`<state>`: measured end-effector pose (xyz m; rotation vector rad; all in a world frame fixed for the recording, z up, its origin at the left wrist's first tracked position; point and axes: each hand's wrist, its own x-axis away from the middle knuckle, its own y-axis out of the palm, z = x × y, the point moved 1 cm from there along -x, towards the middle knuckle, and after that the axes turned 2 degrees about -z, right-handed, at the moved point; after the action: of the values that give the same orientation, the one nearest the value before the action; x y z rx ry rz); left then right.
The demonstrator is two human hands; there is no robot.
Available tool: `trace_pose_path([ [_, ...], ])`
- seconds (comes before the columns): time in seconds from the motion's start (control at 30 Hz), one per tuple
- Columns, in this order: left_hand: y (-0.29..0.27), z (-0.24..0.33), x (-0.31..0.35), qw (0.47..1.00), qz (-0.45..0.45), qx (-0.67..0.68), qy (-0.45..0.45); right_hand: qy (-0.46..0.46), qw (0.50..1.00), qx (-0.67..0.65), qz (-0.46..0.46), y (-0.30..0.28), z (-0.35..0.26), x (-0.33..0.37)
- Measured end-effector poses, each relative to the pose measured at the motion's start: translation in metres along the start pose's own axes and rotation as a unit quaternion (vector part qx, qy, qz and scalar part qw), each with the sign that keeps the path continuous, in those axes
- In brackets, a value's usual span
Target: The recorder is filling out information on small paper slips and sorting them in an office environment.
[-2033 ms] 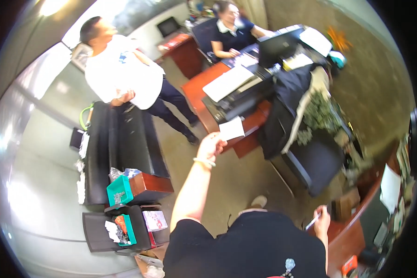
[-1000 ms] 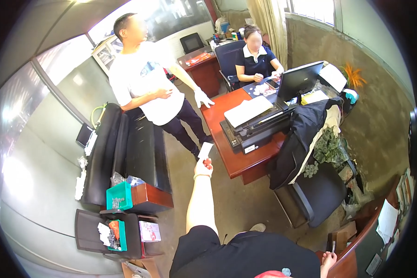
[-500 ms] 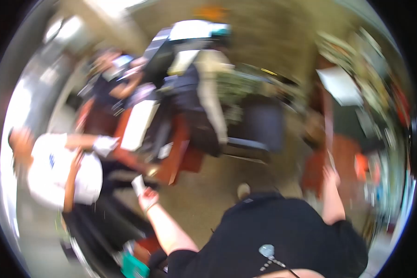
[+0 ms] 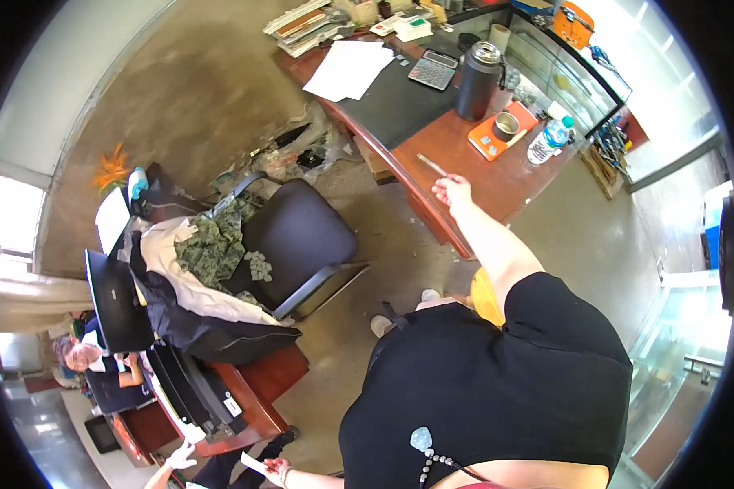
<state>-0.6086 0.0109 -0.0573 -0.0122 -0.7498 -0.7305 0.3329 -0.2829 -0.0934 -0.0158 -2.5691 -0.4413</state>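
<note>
My right hand [image 4: 453, 192] reaches over the corner of the red-brown desk [image 4: 432, 204], its fingers closed on a slim, pen-like stick [image 4: 431, 165]. The stick's far end points at the desktop; whether it touches cannot be told. At the lower edge my left hand [image 4: 278, 471] grips a small white piece of paper or card [image 4: 254, 464]. Beyond my right hand lie an orange box [image 4: 489, 149] with a metal cup [image 4: 506, 125] on it, a water bottle [image 4: 550, 140], a dark thermos [image 4: 479, 81] and a grey calculator [image 4: 434, 70].
A black armchair [image 4: 306, 228] with camouflage cloth [image 4: 212, 248] stands between the two desks. Another person's white-gloved hand [image 4: 182, 455] is near my left hand. A second person [image 4: 98, 354] is at the far left. White papers [image 4: 348, 70] and a glass case [image 4: 567, 77] are on or by the desk.
The view has swung to the right, bringing the desk and my right hand toward the middle. My left hand, still with the white piece, now sits at the lower edge.
</note>
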Motion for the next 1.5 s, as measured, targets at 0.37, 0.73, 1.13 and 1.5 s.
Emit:
trace_pose_path([
  [0.37, 0.032, -0.098, 0.136, 0.991, -0.018, 0.131, 0.011, 0.008, 0.982, 0.125, -0.140, 0.007, -0.001, -0.061],
  [0.73, -0.014, -0.136, 0.227, 0.996, 0.055, 0.067, -0.016, 0.064, 0.782, 0.401, -0.473, 0.065, 0.105, 0.078],
  [1.13, -0.019, -0.121, 0.173, 0.999, 0.013, 0.035, -0.024, 0.016, 0.603, 0.607, -0.518, -0.005, 0.122, 0.124],
  [1.5, 0.029, -0.004, 0.200, 0.942, -0.243, -0.199, 0.118, 0.015, 0.506, 0.440, -0.741, 0.188, 0.195, 0.394],
])
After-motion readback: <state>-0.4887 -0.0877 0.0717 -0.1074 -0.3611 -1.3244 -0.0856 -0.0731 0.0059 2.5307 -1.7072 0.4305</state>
